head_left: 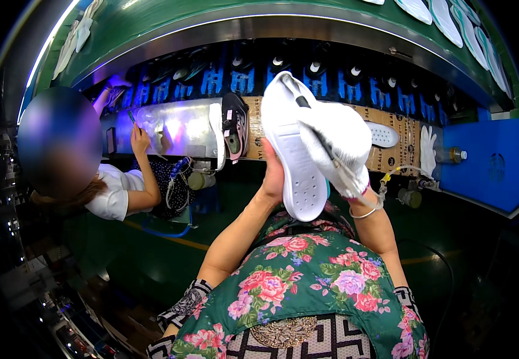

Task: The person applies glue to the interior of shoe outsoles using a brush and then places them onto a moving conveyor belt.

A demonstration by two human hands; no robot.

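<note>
A white shoe sole with small round dimples in its heel stands nearly upright in front of me, toe end away. My bare left hand is wrapped round its left edge. Over the sole's right side is my right hand, in a white knit glove, its fingers closed round a slim, dark-handled brush. The brush's end lies over the inside of the sole near the toe; whether it touches is hard to tell. The gloved fingertips are partly hidden.
On the bench are a dark sneaker, a white sole, another sole and a loose glove. Blue racks line the back under a green shelf. A co-worker sits left; a blue panel stands right.
</note>
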